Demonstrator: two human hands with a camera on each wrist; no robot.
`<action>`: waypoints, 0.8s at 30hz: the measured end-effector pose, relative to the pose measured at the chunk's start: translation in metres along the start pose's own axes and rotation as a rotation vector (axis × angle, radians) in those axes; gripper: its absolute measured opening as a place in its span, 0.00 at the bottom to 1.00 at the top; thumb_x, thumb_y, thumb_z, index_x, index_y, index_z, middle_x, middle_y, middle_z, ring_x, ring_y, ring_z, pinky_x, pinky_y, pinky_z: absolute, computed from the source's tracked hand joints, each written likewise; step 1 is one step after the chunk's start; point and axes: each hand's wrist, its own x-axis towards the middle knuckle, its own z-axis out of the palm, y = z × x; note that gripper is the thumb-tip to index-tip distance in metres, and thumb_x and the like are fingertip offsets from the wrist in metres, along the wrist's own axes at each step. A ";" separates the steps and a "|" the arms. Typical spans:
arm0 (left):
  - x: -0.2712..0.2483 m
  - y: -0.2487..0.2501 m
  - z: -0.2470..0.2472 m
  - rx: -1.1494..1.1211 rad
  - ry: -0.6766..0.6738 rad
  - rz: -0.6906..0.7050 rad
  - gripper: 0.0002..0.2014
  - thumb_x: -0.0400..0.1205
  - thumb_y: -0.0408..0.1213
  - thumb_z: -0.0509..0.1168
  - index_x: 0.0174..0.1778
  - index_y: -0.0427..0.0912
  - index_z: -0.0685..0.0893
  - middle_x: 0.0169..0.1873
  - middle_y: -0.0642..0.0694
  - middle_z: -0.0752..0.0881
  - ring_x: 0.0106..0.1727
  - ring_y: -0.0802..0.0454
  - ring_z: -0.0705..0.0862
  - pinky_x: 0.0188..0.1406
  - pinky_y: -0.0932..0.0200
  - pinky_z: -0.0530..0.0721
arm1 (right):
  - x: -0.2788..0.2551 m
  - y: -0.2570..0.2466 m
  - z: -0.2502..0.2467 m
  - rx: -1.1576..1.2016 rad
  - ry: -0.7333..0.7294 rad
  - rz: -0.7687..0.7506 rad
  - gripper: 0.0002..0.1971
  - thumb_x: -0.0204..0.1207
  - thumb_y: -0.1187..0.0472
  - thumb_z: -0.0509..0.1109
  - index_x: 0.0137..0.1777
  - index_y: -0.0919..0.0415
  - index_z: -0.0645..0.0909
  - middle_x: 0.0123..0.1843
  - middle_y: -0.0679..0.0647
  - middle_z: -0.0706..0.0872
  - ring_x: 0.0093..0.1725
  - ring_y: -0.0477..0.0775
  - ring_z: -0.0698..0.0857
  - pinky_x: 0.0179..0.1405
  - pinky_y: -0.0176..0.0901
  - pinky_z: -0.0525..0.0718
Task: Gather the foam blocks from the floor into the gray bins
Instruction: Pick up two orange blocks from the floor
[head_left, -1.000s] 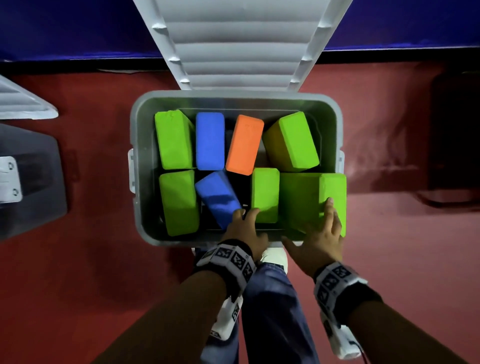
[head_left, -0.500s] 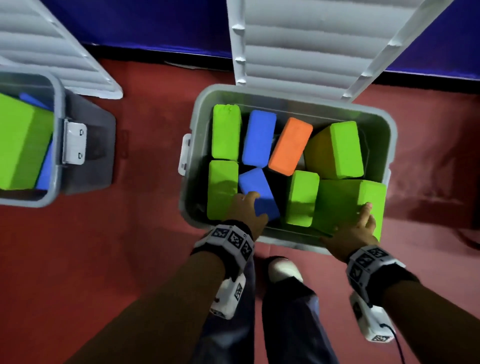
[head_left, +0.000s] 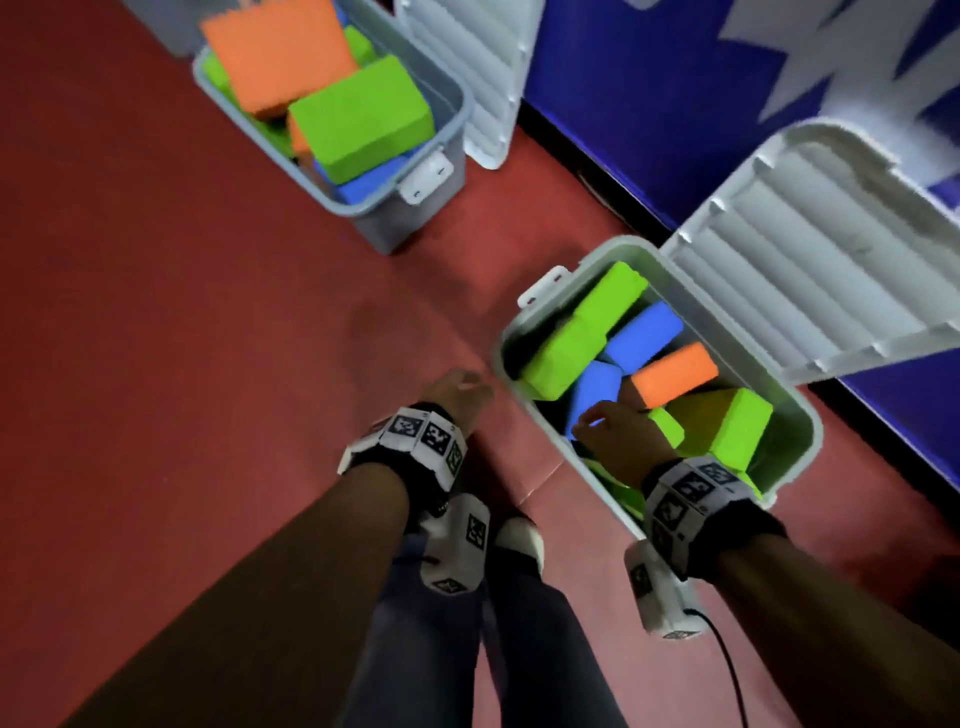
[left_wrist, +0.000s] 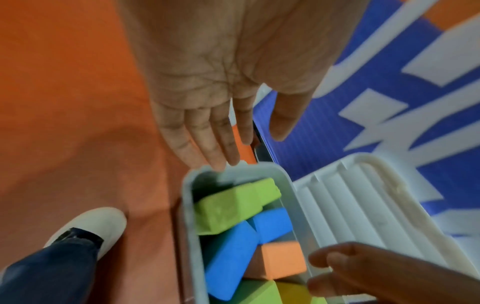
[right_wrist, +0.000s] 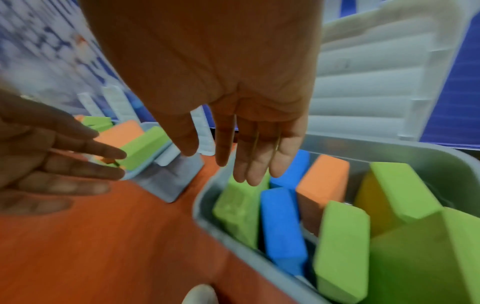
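The left hand (head_left: 457, 397), empty with fingers straight and spread, hovers over the red floor (head_left: 208, 312) just outside the near gray bin (head_left: 497, 358), having come off the blue block it pressed a second ago. The right hand (head_left: 621, 439), also empty with its fingers loose and apart, has lifted off the big green block and hangs over the bin's near side, touching nothing that can be seen. Both hands letting go suggests that packing this bin is done and that the person is turning away to look for more. Eight blocks show in the near bin: five green blocks (head_left: 561, 353), one partly under the right wrist, two blue blocks (head_left: 644, 332) and one orange block (head_left: 675, 374). Its ribbed white lid (head_left: 831, 270) stands open against the blue wall. The far gray bin (head_left: 400, 223), newly swung into view, is heaped above its rim with at least one large orange slab (head_left: 275, 57), three green pieces (head_left: 363, 114) and a blue one (head_left: 363, 182); its lid (head_left: 483, 78) is open too. That makes two bins and two lids, and no loose block lies on the visible floor.
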 end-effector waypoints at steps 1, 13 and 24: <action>-0.019 -0.012 -0.020 -0.018 0.017 -0.024 0.23 0.76 0.40 0.65 0.66 0.35 0.78 0.65 0.30 0.80 0.61 0.37 0.82 0.61 0.47 0.79 | -0.010 -0.024 0.005 -0.089 -0.027 -0.058 0.15 0.83 0.55 0.62 0.65 0.60 0.78 0.65 0.58 0.81 0.68 0.61 0.78 0.63 0.45 0.76; -0.287 -0.204 -0.290 -0.626 0.590 0.041 0.07 0.79 0.39 0.66 0.51 0.51 0.77 0.48 0.40 0.84 0.52 0.42 0.85 0.41 0.51 0.77 | -0.220 -0.353 0.127 -0.379 -0.057 -0.798 0.18 0.86 0.56 0.54 0.49 0.59 0.86 0.44 0.58 0.88 0.46 0.51 0.86 0.40 0.35 0.80; -0.523 -0.547 -0.419 -0.982 1.050 -0.255 0.10 0.80 0.43 0.66 0.57 0.49 0.78 0.56 0.41 0.85 0.57 0.41 0.84 0.60 0.53 0.79 | -0.457 -0.564 0.441 -0.681 -0.390 -1.043 0.05 0.79 0.55 0.67 0.48 0.54 0.81 0.48 0.53 0.86 0.57 0.57 0.84 0.55 0.40 0.75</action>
